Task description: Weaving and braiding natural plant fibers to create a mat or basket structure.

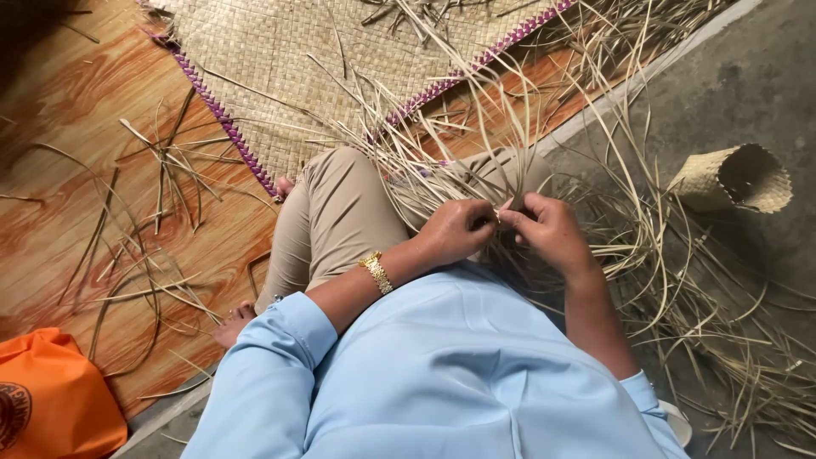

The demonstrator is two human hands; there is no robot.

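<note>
I sit cross-legged in beige trousers and a light blue shirt. My left hand [455, 229], with a gold bracelet at its wrist, and my right hand [548, 229] meet over my lap. Both pinch thin dry straw strips [501, 208] between fingers and thumbs. A loose bundle of the same strips [442, 144] fans up and away from my hands across my knees. The fingertips of both hands nearly touch.
A woven straw mat [340, 59] with a purple edge lies ahead on the wood-pattern floor. A small woven basket [735, 178] lies on its side on the grey concrete at right. Loose strips [722, 314] litter both sides. An orange bag [51, 399] sits lower left.
</note>
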